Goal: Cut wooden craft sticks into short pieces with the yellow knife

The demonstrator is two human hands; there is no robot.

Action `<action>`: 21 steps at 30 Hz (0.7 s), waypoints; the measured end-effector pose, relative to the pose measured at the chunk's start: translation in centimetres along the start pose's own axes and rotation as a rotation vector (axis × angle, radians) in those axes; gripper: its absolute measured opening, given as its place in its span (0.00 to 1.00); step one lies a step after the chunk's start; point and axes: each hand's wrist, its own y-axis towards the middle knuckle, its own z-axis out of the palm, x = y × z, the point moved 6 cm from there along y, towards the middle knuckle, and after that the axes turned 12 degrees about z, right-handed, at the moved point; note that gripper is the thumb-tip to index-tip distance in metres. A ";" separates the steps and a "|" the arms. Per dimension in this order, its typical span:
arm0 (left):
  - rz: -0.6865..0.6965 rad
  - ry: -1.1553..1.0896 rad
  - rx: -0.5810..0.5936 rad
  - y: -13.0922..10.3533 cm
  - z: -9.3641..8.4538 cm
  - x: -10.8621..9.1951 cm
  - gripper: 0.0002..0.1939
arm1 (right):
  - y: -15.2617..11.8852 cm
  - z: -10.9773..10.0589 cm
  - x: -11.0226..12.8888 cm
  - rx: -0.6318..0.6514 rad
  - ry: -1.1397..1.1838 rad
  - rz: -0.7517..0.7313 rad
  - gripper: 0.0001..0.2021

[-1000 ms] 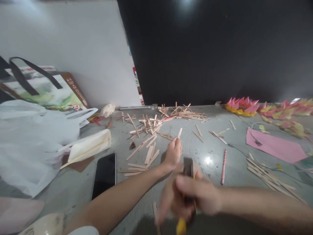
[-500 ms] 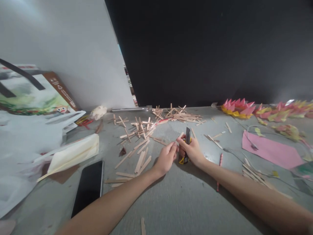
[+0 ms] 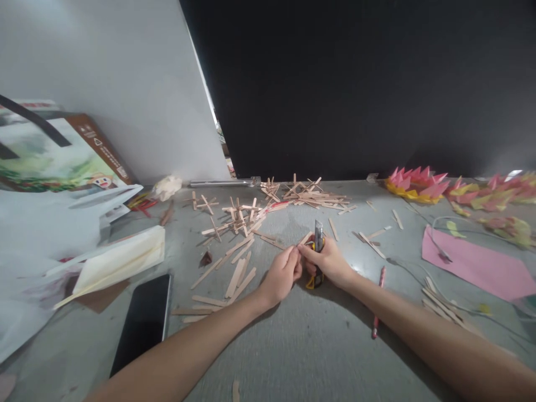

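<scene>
The phone lies on the grey surface, partly behind the left forearm. The left hand's fingers pinch a wooden stick, mostly hidden. The right hand's fingers close around a box cutter. Bare surface runs nearer the wearer, between the forearms.

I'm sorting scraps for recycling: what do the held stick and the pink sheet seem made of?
Held stick: probably bare wood, by its pale tan colour and dull look. Pink sheet: matte paper or thin card, by its even colour and crisp edges; which, I cannot tell.
</scene>
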 end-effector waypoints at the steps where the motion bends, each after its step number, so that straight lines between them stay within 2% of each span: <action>1: -0.008 -0.008 -0.002 0.0 0.0 0.0 0.23 | 0.0 0.0 0.0 0.008 0.000 0.003 0.18; 21: -0.020 -0.073 -0.018 -0.2 0.1 -0.9 0.22 | -0.1 -0.3 -0.2 -0.001 0.094 -0.028 0.20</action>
